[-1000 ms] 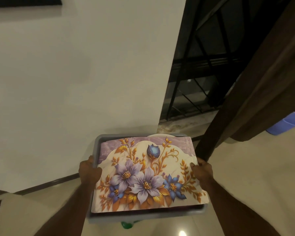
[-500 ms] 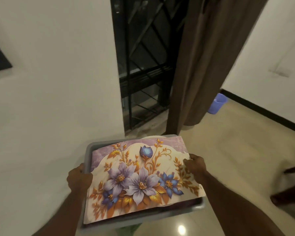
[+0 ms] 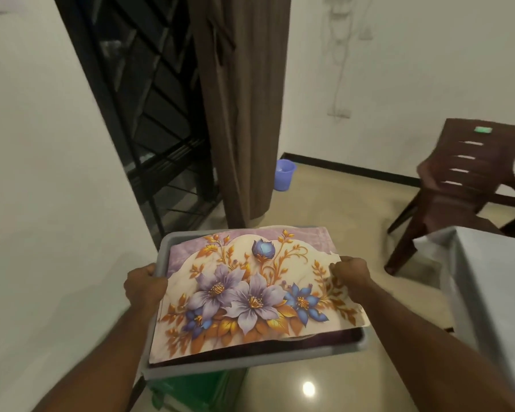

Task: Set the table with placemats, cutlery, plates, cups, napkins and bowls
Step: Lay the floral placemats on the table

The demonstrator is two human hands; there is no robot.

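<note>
A home, by the look of it: plain white walls (image 3: pixel 399 69), a polished beige floor (image 3: pixel 324 203), a brown curtain (image 3: pixel 244 114) beside a barred window (image 3: pixel 149 114), a brown plastic chair (image 3: pixel 464 179) at far right, and a cloth-covered counter (image 3: pixel 494 278) near right.

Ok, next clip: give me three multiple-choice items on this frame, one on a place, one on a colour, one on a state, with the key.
1. Where does the floral placemat lie?
A. on top of the grey tray
B. on the table
C. on the chair seat

2. What colour is the small bucket by the curtain?
A. red
B. blue-violet
C. black

3. How is the tray held?
A. by one hand only
B. left hand and right hand grip opposite sides
C. it rests on the floor

Key: 1 A, the mat covers the tray's top; 2 B, the bucket shows pale blue-violet; 3 B, a hand grips each side, with the floor below.
</note>
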